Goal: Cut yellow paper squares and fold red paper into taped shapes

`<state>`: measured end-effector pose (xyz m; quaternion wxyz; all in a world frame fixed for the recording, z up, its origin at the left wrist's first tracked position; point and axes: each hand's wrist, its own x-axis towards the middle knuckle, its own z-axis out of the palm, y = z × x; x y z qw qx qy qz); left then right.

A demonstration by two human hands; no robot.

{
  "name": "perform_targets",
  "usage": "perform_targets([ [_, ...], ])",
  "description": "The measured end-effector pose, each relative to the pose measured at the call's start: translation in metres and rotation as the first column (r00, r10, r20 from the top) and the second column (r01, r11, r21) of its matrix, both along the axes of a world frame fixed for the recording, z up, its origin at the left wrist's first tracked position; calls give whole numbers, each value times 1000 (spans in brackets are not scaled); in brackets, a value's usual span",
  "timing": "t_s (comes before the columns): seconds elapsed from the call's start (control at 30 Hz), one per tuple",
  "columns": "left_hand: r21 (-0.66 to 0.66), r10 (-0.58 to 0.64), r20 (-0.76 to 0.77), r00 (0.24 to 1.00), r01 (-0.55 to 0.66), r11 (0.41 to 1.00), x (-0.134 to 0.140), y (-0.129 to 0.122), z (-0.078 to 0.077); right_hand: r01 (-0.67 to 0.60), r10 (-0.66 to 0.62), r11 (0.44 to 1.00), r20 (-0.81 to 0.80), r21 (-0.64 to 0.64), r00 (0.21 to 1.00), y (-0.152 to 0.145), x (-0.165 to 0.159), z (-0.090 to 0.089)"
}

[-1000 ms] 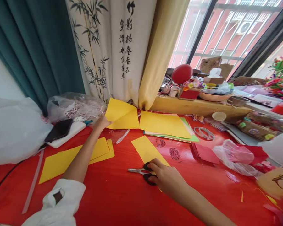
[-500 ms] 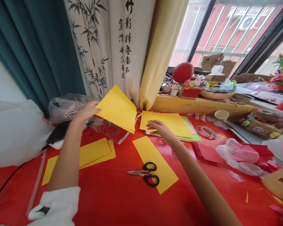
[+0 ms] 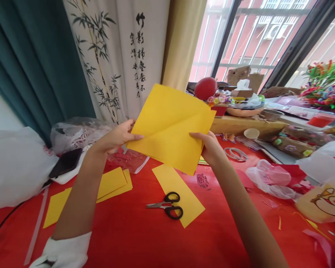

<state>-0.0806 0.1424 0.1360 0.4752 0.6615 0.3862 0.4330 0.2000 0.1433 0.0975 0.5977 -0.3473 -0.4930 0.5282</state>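
Note:
Several stacked sheets of yellow paper (image 3: 167, 126) are held up in the air between my two hands, their edges slightly offset. My left hand (image 3: 121, 137) pinches the left edge, thumb on top. On the right edge my right hand (image 3: 209, 147) grips the same sheets, its thumb also on the front face. Below them lies a yellow paper strip (image 3: 181, 193) on the red table. Black-handled scissors (image 3: 169, 205) rest partly on that strip, blades pointing left. More yellow strips (image 3: 111, 184) lie at the left, partly behind my left forearm.
A phone (image 3: 65, 163) and a white plastic bag (image 3: 16, 167) are at the left. To the right are a coil of cord (image 3: 236, 154), a crumpled clear bag (image 3: 268, 178) and a cup with a cartoon print (image 3: 322, 203). A red balloon (image 3: 205, 88) sits on the cluttered windowsill.
The yellow sheets have moved right and now face me more flatly. My right hand, which was over the paper stack on the table, has taken hold of their right edge.

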Motion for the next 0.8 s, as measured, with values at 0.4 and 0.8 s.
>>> perform_targets([
  [0.4,-14,-4,227,974,8,1000,38,32,-59,-167,168,986,106,-23,980,12,21,-16],
  [0.8,-1,133,367,921,-143,990,49,34,-71,-105,104,990,17,89,994,22,19,-24],
])
